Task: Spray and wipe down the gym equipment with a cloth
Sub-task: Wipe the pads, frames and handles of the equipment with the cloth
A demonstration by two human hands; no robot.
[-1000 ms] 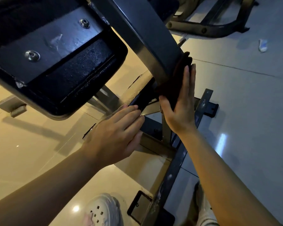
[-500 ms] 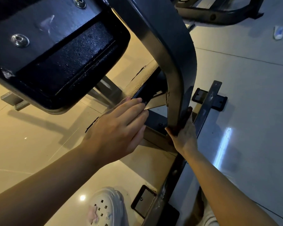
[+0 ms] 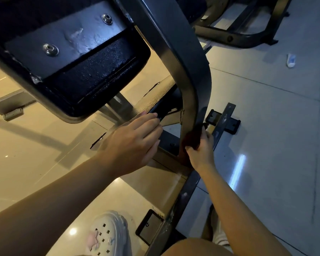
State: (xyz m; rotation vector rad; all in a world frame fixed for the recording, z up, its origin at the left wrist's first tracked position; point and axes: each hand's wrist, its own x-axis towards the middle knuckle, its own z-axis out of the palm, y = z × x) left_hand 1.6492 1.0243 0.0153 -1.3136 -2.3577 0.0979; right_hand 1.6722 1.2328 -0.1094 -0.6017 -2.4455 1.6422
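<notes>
Your right hand [image 3: 199, 145] gripped a dark cloth [image 3: 191, 140], fingers curled round it and pressing it against the lower end of the curved frame post [image 3: 185, 71] of the gym machine. Half a second earlier the cloth was mostly hidden behind that post and only your fingertips showed beside it; a second earlier your hand lay flat, fingers straight, with the cloth higher up the post. So the cloth had travelled down the post to just above its foot.

Your left hand [image 3: 135, 143] rested with relaxed, nearly straight fingers on a dark bar [image 3: 161, 109] to the left of the post, much as it did in both earlier frames, holding nothing.

Just beyond your right hand a flat base rail [image 3: 224, 117] ran away over the floor. Above your left hand hung the underside of a padded seat [image 3: 81, 61] with two bolts in its mounting plate.

Beneath both hands lay glossy pale floor tiles [image 3: 266, 145] with light reflections. Near your forearms stood a white perforated clog [image 3: 109, 235]. Well beyond your right hand sat another machine's frame [image 3: 248, 37] and a small white object [image 3: 291, 60], too small to identify.
</notes>
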